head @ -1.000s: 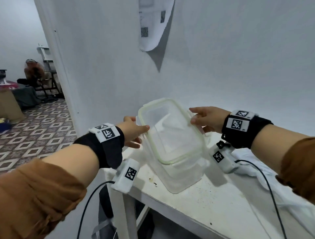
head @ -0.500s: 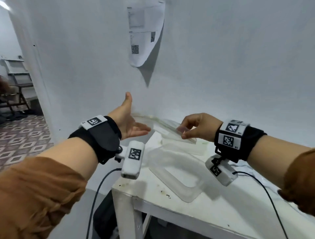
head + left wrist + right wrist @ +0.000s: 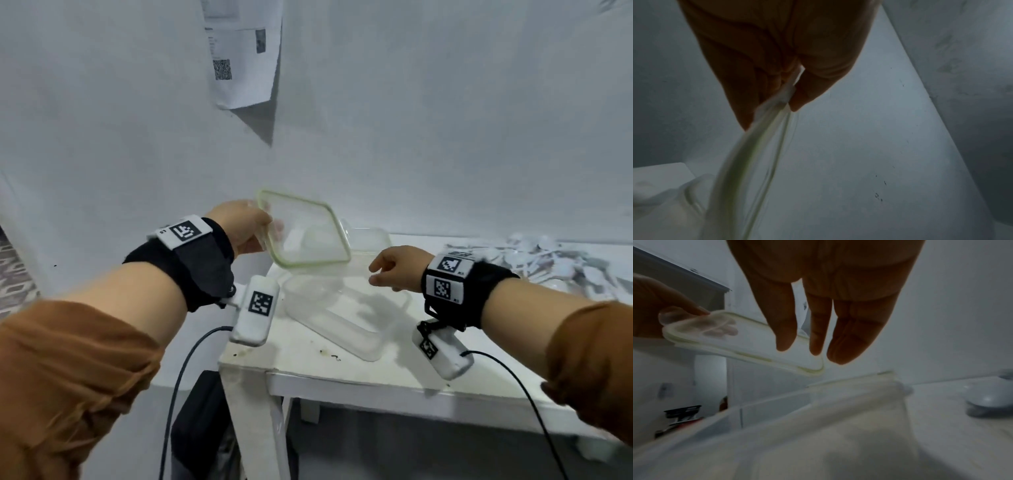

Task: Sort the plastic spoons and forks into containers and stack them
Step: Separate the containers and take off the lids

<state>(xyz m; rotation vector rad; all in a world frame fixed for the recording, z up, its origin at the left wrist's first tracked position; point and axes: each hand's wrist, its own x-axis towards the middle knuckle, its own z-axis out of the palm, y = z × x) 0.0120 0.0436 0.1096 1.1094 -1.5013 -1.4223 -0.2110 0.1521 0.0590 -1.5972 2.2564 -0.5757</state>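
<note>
1. The bench [image 3: 359, 373] is white, its near-left corner and leg towards the viewer, small dark specks on its top.
2. A clear container [image 3: 346, 317] lies on the bench near that corner, open side up. Its long axis runs from far-left to near-right.
3. The right hand [image 3: 397, 269] hovers over the container's far-right rim with the grip apart. In the right wrist view its fingers [image 3: 786, 331] hang straight and loose, holding nothing.
4. The left hand [image 3: 241, 228] has its grip clamped on the lid [image 3: 305, 233]. The thumb sits on top of the left edge, and the fingers show through the clear plastic beneath.
5. The lid is clear with a pale green seal round its rim. It hangs in the air above the container's far end, tilted, with its long axis running from the left hand towards the right. It stands between the camera and a second clear container [image 3: 368, 240] just behind.
6. Far right on the bench lies a heap of white cutlery [image 3: 555, 262], well apart from both hands; spoons and forks cannot be told apart there.
7. Behind it all is a white wall [image 3: 445, 120] with a printed sheet [image 3: 239, 58] pinned up.
</note>
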